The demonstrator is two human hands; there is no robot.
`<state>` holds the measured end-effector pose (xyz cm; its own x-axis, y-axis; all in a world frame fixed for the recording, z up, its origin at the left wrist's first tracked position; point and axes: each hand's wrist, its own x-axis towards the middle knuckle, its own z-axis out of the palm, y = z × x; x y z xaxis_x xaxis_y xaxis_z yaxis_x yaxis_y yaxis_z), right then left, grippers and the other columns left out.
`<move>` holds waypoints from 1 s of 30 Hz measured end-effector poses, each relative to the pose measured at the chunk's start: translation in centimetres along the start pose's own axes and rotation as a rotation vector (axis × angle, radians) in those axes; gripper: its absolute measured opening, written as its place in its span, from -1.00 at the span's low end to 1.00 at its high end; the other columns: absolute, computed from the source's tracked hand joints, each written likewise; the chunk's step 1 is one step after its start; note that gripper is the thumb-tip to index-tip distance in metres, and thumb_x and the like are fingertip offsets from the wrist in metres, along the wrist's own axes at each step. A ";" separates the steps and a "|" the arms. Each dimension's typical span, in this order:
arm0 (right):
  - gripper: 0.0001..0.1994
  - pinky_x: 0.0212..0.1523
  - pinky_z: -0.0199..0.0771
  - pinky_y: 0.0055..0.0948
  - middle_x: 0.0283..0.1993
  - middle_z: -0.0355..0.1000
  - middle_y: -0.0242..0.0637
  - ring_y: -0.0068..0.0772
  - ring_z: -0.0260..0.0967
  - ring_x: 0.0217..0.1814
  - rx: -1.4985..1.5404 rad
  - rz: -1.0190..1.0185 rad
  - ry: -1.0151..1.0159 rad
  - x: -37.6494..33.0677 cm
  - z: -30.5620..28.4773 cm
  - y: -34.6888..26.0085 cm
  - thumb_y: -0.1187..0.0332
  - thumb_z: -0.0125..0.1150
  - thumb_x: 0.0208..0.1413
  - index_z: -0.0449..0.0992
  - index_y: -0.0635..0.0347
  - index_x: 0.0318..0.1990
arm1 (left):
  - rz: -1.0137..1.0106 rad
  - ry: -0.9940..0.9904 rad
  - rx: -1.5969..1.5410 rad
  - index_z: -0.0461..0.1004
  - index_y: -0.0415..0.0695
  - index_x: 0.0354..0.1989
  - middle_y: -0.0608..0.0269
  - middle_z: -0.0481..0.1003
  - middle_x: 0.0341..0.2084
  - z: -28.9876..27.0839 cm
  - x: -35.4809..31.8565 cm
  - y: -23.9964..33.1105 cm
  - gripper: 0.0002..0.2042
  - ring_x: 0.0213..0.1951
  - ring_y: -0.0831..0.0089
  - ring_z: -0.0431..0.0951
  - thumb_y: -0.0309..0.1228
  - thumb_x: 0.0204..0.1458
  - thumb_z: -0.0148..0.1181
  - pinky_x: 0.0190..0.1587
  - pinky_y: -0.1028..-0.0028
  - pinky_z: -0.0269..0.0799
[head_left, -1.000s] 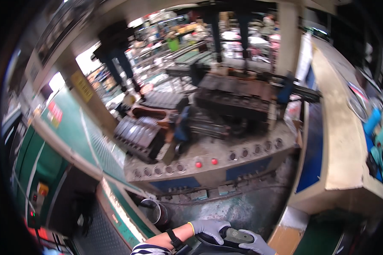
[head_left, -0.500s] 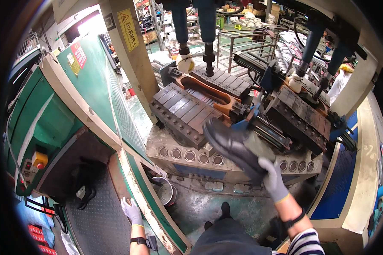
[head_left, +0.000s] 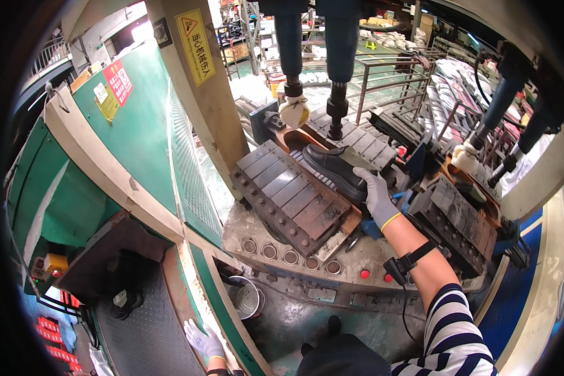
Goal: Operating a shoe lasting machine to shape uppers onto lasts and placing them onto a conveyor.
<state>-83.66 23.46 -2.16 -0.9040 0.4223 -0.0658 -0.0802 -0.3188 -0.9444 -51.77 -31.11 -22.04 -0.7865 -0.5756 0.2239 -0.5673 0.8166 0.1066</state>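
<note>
Two gloved hands are at work by a big shoe-pressing machine [head_left: 332, 207], its grey steel bed taking up the middle of the room. Along its left side runs a tall green guard panel [head_left: 138, 144] with a mesh screen and yellow and red warning signs. Dark blue press columns [head_left: 341, 44] come down from above onto the bed. On the bed sits a ribbed block of grey metal plates [head_left: 294, 194], tilted, with an orange-brown mould edge beside it. Below it a row of round buttons [head_left: 294, 257] lines the front of the machine, two of them red. A small metal pail [head_left: 247, 297] stands on the floor under that edge.

Resting between the plate blocks, just beyond the ribbed one, is a black shoe [head_left: 332, 169], lying toe to the left. The right hand [head_left: 377, 199], in a grey glove with a yellow cuff, is closed around the heel end of the shoe, arm stretched out in a striped sleeve. The left hand [head_left: 203, 341], in a pale glove, hangs low by the green panel's foot, fingers loosely spread, holding nothing.
</note>
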 end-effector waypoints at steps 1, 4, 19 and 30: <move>-0.44 -0.10 0.44 -0.42 -0.14 0.49 -0.27 -0.39 0.43 -0.15 0.036 0.050 0.015 1.0 0.2 0.5 0.29 0.49 -0.19 0.45 0.31 0.01 | -0.011 -0.003 0.001 0.22 -0.18 0.29 -0.05 0.21 0.31 0.0 -0.1 0.1 -0.45 0.35 0.04 0.15 -0.27 0.10 0.03 0.38 0.11 0.00; -0.47 -0.12 0.44 -0.46 -0.16 0.49 -0.27 -0.44 0.42 -0.18 0.021 0.051 -0.038 3.4 0.7 1.6 0.31 0.49 -0.18 0.46 0.30 -0.02 | 0.001 -0.015 0.014 0.22 -0.21 0.29 -0.11 0.19 0.31 -0.4 0.1 0.6 -0.48 0.35 0.02 0.13 -0.28 0.16 -0.05 0.39 0.11 -0.04; -0.52 -0.39 0.52 -0.47 -0.21 0.51 -0.23 -0.43 0.49 -0.38 -0.097 0.054 -0.207 10.4 4.4 4.7 0.36 0.41 -0.09 0.45 0.26 0.04 | -0.087 -0.151 -0.013 0.15 -0.25 0.32 -0.12 0.14 0.33 -3.4 0.5 3.1 -0.46 0.38 0.00 0.06 -0.29 0.18 -0.05 0.41 0.10 -0.11; -0.25 0.19 0.35 -0.24 0.11 0.47 -0.01 -0.03 0.40 0.17 -1.278 -0.195 -0.355 13.1 2.0 8.5 0.19 0.49 -0.19 0.36 0.22 0.23 | 0.029 -0.104 -0.202 0.22 -0.36 0.28 -0.29 0.20 0.28 -6.7 1.2 4.6 -0.46 0.35 -0.10 0.12 -0.26 0.20 -0.04 0.43 0.15 -0.07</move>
<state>-97.04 24.58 -10.36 -0.9978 0.0657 0.0063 0.0500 0.8148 -0.5776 -53.71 -27.72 -14.82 -0.8287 -0.5445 0.1293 -0.4919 0.8188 0.2959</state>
